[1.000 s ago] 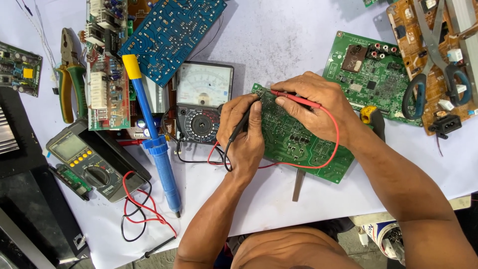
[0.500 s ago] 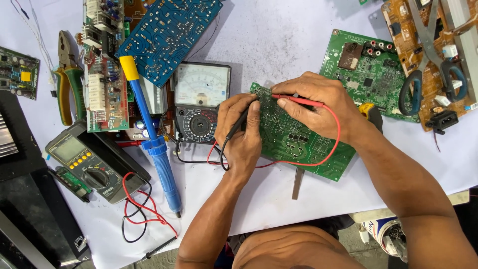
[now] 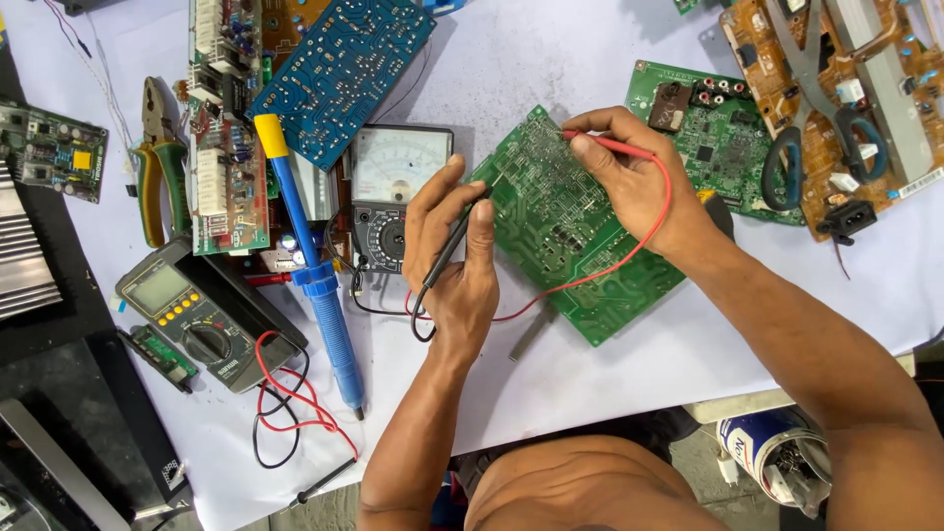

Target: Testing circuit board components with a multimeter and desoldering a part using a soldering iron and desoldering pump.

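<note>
Pinched between thumb and fingers of the left hand [image 3: 454, 258], a slim black test probe [image 3: 454, 246] slants onto the green printed circuit board [image 3: 575, 236] lying solder-side up on the white-covered bench [image 3: 551, 59]. The right hand [image 3: 629, 182] is likewise closed on a thin red test probe [image 3: 605, 144], its tip on the board's far edge. Compared with 1 second ago, both probes have shifted to fresh points farther apart, suggesting another reading is under way. A grey analogue multimeter [image 3: 393, 197] sits just left of the board; a blue desoldering pump [image 3: 310, 265] lies beyond.
</note>
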